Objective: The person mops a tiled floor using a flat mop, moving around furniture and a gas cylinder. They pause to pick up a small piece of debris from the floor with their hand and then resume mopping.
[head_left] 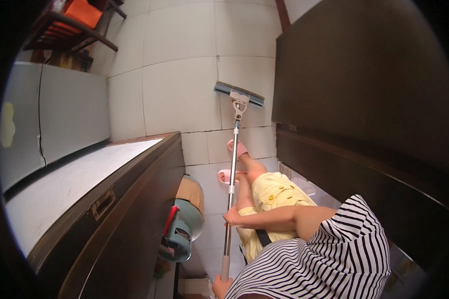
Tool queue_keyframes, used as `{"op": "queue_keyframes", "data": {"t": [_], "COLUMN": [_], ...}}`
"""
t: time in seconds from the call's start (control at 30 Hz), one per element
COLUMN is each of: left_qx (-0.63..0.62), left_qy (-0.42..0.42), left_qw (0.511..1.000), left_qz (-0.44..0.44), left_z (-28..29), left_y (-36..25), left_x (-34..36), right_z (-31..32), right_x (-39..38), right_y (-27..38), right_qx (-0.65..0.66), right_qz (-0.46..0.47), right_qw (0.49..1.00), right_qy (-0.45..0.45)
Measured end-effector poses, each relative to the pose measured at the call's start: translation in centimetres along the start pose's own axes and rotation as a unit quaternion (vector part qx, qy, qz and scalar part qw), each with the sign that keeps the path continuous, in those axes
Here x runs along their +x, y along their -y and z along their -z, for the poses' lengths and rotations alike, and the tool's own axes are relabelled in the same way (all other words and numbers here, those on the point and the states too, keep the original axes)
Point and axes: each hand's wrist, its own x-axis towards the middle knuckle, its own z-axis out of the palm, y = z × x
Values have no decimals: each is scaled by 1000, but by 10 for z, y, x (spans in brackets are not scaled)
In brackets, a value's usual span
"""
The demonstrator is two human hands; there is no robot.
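Pointing lengthwise forward past the right hand (232, 217), mop (233, 167) perhaps touches floor (179, 92)

The mop pole (234, 159) is shiny metal, the floor tiles (179, 94) smooth.

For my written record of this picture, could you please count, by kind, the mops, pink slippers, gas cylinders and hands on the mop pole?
Mop: 1
Pink slippers: 2
Teal gas cylinder: 1
Left hand and right hand: 2
Total: 6
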Motion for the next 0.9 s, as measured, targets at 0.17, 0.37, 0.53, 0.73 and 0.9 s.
{"op": "queue_keyframes", "data": {"t": [0.17,0.37,0.53,0.73,0.9], "left_qx": [-106,-298,-406,-583,-656], "left_qy": [16,-47,-97,19,70], "left_qw": [994,949,894,802,743], "left_qz": [-2,-91,-161,-132,-114], "left_z": [-17,-17,36,157,154], "left_y": [25,-47,-175,-255,-275], "left_x": [1,74,138,194,189], "right_z": [30,117,278,387,395], "right_x": [-4,98,179,269,249], "right_y": [20,40,50,124,139], "right_qx": [267,227,341,286,182], "right_qz": [-214,-194,-58,13,-5], "right_qw": [938,931,903,910,943], "right_qy": [-60,-209,-254,-300,-277]}}
